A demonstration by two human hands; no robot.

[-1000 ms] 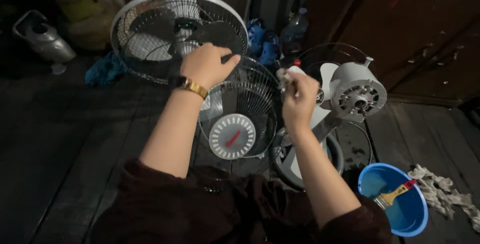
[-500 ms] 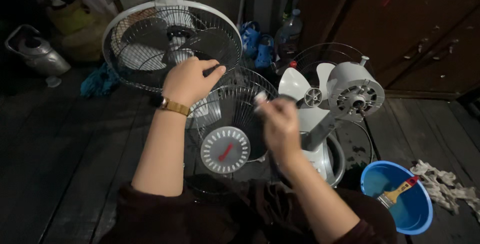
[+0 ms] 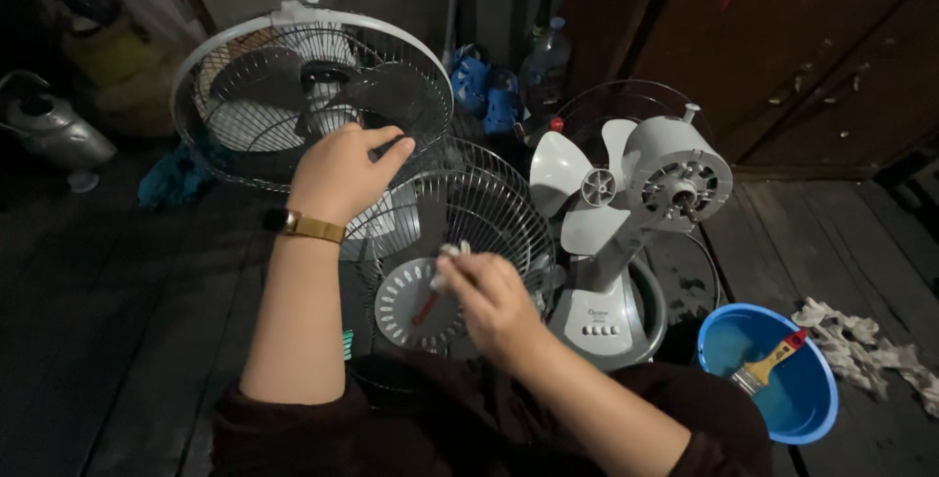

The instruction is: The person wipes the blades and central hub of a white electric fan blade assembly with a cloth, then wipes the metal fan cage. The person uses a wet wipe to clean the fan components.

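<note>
Head view. The left hand (image 3: pixel 340 172) grips the upper rim of a round wire fan guard (image 3: pixel 460 232), fingers curled over the wire and closed on it; a gold wristwatch (image 3: pixel 311 227) sits on that wrist. The guard stands upright between the two hands, its grey centre disc (image 3: pixel 416 309) with a red mark facing the person, just left of the right hand. The right hand (image 3: pixel 494 301) is closed around a small pale wad (image 3: pixel 452 254), which looks like cloth, pinched at the fingertips and held against the guard's wires; what the wad is cannot be told for certain.

Beyond the left hand stands a complete fan in a white-rimmed cage (image 3: pixel 311 95). To the right of the right hand is a bare white fan (image 3: pixel 626 203), blades exposed, on its base. Further right, on the wooden floor (image 3: pixel 117 320), lies a blue bowl (image 3: pixel 773 379) holding a paintbrush (image 3: pixel 768 364), with crumpled rags (image 3: pixel 866 340) beside it.
</note>
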